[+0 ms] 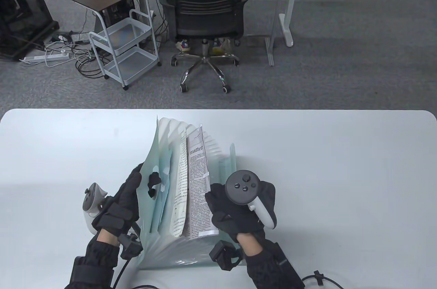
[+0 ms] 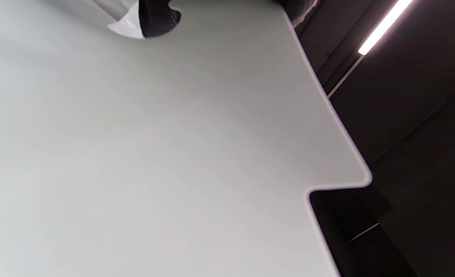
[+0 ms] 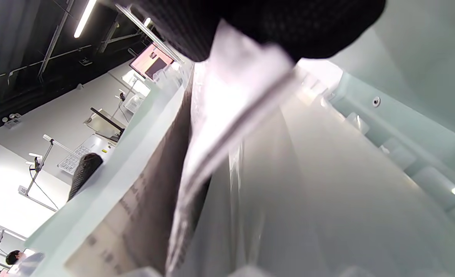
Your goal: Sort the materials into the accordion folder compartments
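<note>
Centrally on the near desk (image 1: pixel 341 166) stands a fanned accordion folder (image 1: pixel 164 152); left hand (image 1: pixel 121 203) grips its left wall, spreading pockets; right hand (image 1: pixel 235 215) pinches printed pages (image 1: pixel 198 186) halfway inside a middle compartment.

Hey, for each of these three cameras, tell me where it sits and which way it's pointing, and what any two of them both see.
Table view: high above, looking down at the white table and the office floor beyond; left hand and right hand flank the accordion folder.
Left wrist view: low and tilted, skimming the tabletop toward a dark ceiling; one gloved fingertip shows.
Right wrist view: beside the folder, aimed up along its pockets; glove at the top pinches the printed sheet.
Shared: table and right wrist views both show folder and sheet.
</note>
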